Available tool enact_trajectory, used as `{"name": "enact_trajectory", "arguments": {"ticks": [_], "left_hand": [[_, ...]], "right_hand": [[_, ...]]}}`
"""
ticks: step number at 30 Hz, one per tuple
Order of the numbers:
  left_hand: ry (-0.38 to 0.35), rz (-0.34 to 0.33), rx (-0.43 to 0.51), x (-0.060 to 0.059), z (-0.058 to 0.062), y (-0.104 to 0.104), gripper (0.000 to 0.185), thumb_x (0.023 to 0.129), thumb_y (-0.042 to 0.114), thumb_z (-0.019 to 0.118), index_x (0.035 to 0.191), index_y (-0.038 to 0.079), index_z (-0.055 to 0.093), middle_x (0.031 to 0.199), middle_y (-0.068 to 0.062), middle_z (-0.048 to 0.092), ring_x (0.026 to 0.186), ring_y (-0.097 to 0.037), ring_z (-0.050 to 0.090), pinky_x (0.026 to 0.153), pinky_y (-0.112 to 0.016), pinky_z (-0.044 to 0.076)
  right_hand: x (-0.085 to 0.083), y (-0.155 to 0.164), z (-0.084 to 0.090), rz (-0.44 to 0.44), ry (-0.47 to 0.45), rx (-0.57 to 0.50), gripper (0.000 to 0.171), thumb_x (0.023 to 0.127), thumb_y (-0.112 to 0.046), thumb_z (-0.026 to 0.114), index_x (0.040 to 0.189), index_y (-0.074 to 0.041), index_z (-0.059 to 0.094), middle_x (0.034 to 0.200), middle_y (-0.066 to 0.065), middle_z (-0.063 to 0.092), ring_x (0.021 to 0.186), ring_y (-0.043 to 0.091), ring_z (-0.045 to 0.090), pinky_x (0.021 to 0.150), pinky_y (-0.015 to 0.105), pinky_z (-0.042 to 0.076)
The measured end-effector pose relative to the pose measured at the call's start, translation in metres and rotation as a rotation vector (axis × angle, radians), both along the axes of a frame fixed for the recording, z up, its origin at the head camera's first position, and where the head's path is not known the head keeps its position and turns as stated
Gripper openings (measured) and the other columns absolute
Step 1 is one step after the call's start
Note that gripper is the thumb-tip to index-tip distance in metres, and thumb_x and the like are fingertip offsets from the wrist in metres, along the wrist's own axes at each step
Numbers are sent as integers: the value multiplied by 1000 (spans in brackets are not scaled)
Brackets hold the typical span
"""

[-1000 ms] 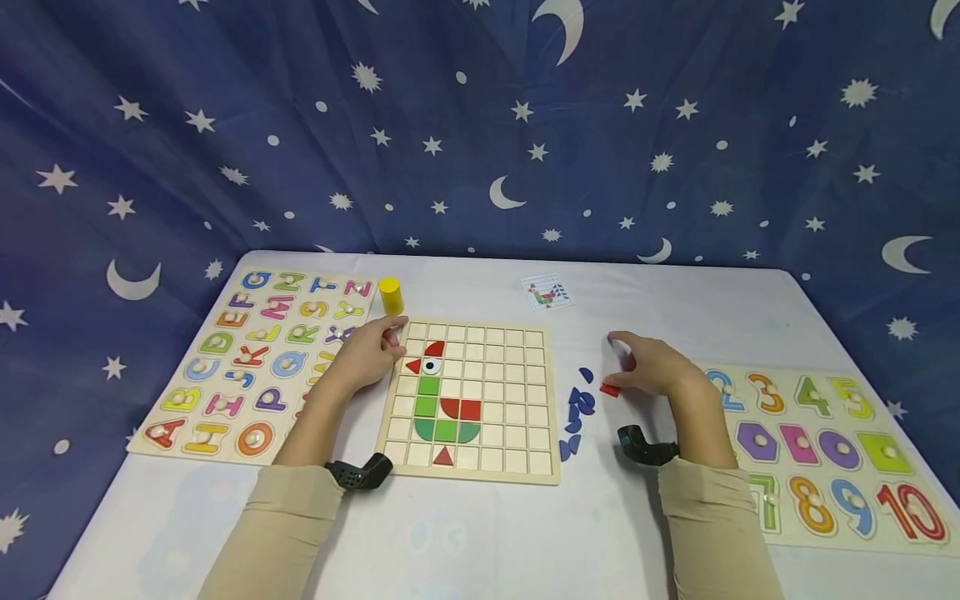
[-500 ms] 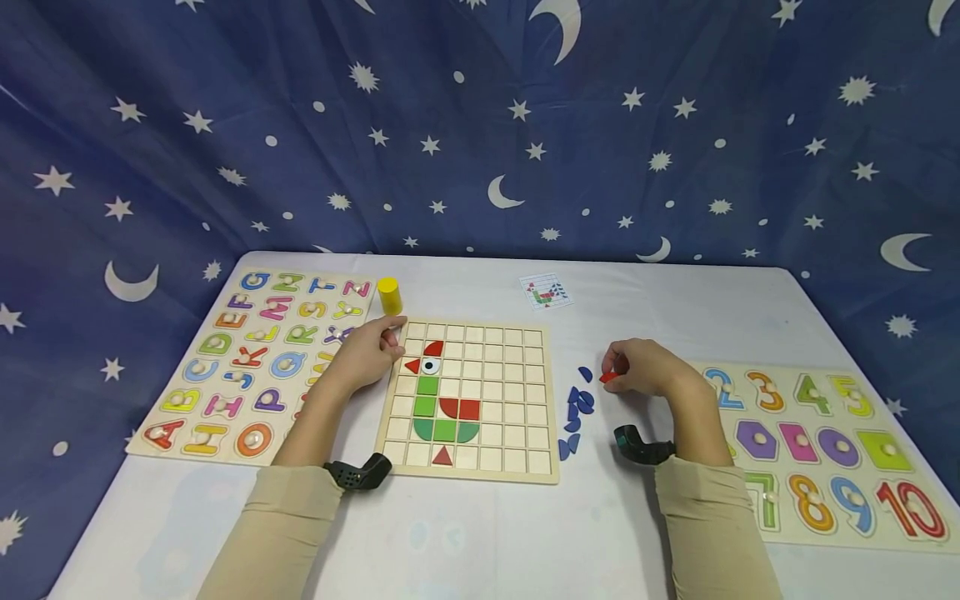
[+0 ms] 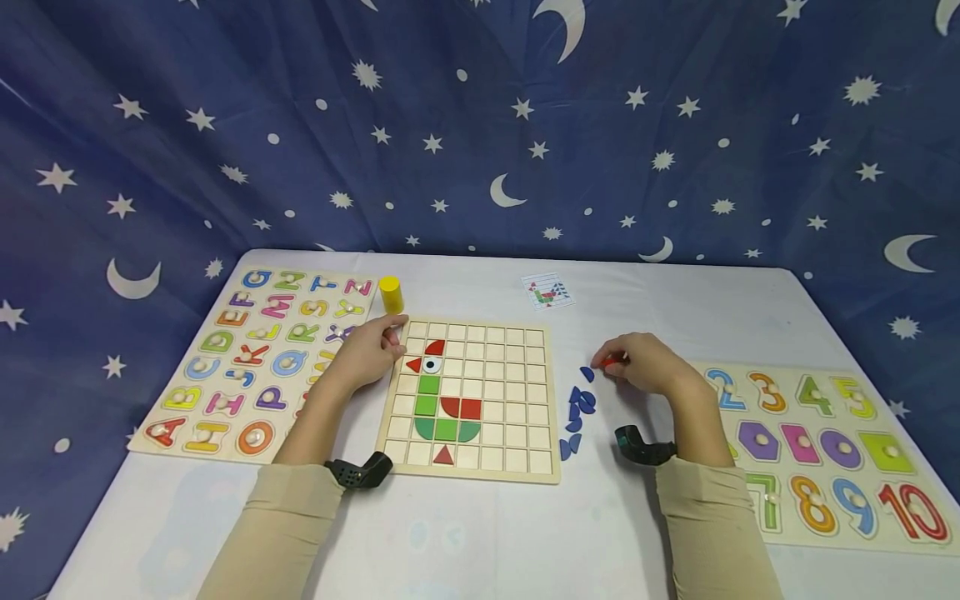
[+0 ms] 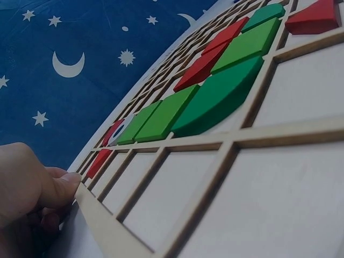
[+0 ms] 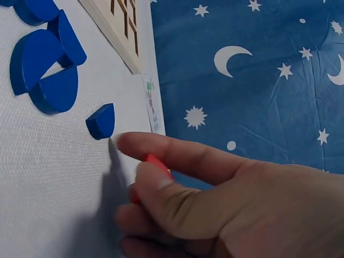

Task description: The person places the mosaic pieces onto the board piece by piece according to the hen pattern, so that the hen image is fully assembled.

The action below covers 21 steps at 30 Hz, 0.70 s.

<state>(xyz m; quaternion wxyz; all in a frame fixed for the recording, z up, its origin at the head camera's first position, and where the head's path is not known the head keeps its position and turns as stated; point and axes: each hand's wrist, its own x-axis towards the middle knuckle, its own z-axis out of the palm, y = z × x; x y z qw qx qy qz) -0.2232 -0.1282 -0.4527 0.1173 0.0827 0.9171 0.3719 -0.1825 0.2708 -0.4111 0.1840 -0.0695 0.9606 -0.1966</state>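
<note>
My left hand (image 3: 363, 357) holds the left edge of the wooden grid board (image 3: 517, 477) near its far corner; in the left wrist view the thumb (image 4: 64, 185) lies against that edge. Red, green and eye-marked tiles form a bird in the grid. My right hand (image 3: 647, 363) pinches a small red piece (image 5: 156, 161), mostly covered by thumb and fingers, so its full shape is hidden. The index finger reaches out to a lone blue half-round piece (image 5: 102, 121); its tip is close beside it, and I cannot tell whether they touch.
Several blue pieces (image 3: 574, 412) lie right of the board. A small picture card (image 3: 547, 292) and a yellow cylinder (image 3: 391, 295) are behind it. A letter puzzle (image 3: 225, 333) lies left, a number puzzle (image 3: 795, 454) right. A starry curtain (image 3: 450, 125) hangs behind.
My right hand has lifted the red piece off the table and moved slightly away and left, its index finger now stretched toward the lone blue piece. The left hand stays put.
</note>
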Motion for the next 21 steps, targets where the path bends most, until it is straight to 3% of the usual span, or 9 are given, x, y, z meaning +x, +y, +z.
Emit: {"name": "enact_trajectory", "arguments": {"ticks": [9,15,21], "left_hand": [[-4,0,2,1,0,0,50,92,12,58,140,12,45,92,-5,51,83,-20,47,76,-33,37],[-8,3,7,0,0,0,50,92,12,58,140,12,46,92,-5,50,83,-20,47,76,-33,37],[-14,9,1,-2,-2,-1,50,92,13,58,140,12,45,92,-4,50,83,-19,47,75,-33,37]], "right_hand": [[-2,-7,1,-72,150,-6,7,86,-16,69,93,-13,70,83,3,65,78,20,53,72,32,44],[-1,-18,3,-77,158,-90,6,84,-15,72,86,-12,68,78,0,67,72,16,56,70,31,48],[-2,-32,3,-34,131,-166,6,84,-11,70,88,-13,66,83,1,68,73,17,58,71,29,49]]}}
